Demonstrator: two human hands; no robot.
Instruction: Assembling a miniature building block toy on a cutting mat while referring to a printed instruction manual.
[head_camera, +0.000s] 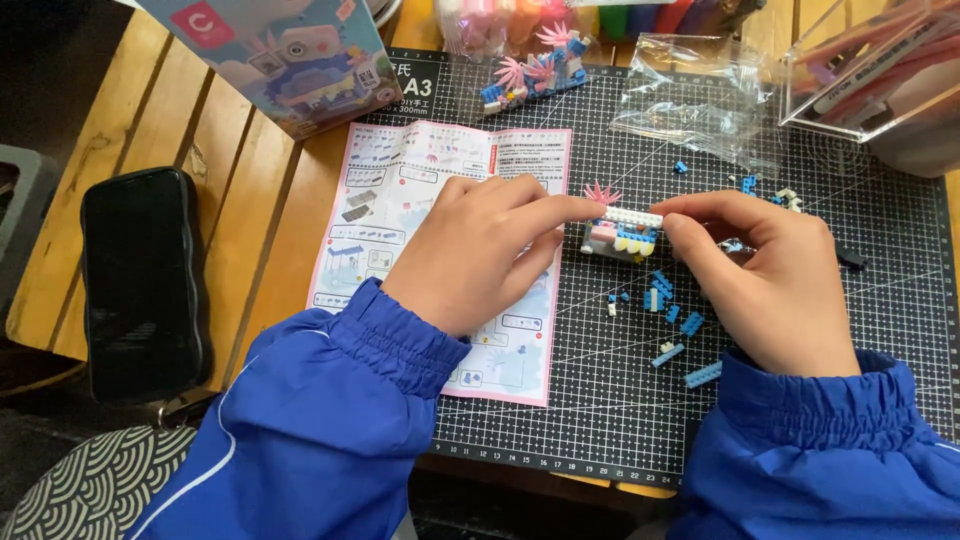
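A small brick model (620, 233) in white, blue, pink and grey stands on the dark cutting mat (800, 380), with a pink spiky piece at its back. My left hand (480, 255) rests on the instruction sheet (400, 200) and its fingertips press the model's left side. From the right, my right hand (765, 275) pinches the model between thumb and forefinger. Both arms wear blue sleeves. Loose blue and white bricks (665, 305) lie scattered just below the model.
A finished blue and pink model (535, 70) stands at the mat's far edge beside empty clear bags (700, 95). Also here: a picture box (290, 60) at far left, a black phone (140, 280) on the wooden slats, a clear plastic case (880, 65) at far right.
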